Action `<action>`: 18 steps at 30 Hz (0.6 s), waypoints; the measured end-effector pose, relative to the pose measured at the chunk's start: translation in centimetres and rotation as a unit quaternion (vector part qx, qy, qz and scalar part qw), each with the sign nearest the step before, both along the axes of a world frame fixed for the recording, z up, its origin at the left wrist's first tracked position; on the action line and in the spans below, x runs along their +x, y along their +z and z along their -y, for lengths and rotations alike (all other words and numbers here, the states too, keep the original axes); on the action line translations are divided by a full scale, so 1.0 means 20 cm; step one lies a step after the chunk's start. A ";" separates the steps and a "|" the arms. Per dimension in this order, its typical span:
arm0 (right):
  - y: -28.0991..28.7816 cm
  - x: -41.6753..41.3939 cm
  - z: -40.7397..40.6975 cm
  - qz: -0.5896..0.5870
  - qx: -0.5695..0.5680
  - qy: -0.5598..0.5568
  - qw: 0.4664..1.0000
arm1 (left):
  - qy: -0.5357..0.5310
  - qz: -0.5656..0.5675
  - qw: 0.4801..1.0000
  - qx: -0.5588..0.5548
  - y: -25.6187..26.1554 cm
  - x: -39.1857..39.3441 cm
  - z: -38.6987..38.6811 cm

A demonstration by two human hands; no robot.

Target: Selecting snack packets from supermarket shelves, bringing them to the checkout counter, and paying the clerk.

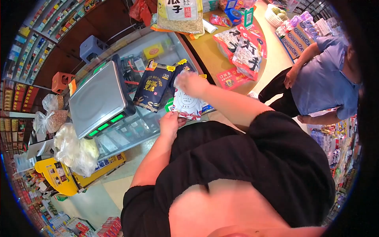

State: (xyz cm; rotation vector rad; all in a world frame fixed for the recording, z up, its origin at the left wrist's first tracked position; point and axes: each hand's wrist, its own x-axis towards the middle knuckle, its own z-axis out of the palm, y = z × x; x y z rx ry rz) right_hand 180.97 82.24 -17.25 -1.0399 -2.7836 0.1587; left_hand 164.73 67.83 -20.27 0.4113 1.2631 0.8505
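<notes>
My left hand (171, 123) grips the lower edge of a white-and-red snack pouch (187, 102) at the front of a glass counter. Over the pouch's upper part lies my right hand (192, 84), its fingers blurred, so their grip cannot be made out. A dark blue snack pouch (154, 86) rests on the glass just to the left, and another dark pouch (180, 66) lies partly behind my right hand. Farther left, a digital scale (97, 99) with a bare metal plate and green displays stands on the counter.
Clear plastic bags of pale goods (74, 148) sit beyond the scale's near corner. Red-and-white snack bags (247, 56) and a large seed bag (180, 17) are on the wooden counter (204, 44). A person in a blue shirt (319, 80) stands at the right. Stools stand behind the glass counter.
</notes>
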 end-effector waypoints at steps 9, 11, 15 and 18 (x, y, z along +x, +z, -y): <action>-0.11 -0.03 0.07 -0.027 -0.047 0.209 0.976 | 0.030 -0.024 0.999 -0.008 -0.04 -0.01 0.00; -0.14 0.05 -0.13 0.017 -0.142 -0.053 0.988 | 0.048 0.006 0.999 0.009 -0.01 0.00 -0.03; 0.12 0.01 0.15 0.154 0.004 0.096 0.983 | 0.075 0.010 0.997 -0.004 -0.09 -0.03 -0.02; 0.07 0.15 0.40 -0.119 0.022 0.246 0.962 | 0.054 -0.012 0.998 -0.005 -0.10 -0.04 -0.02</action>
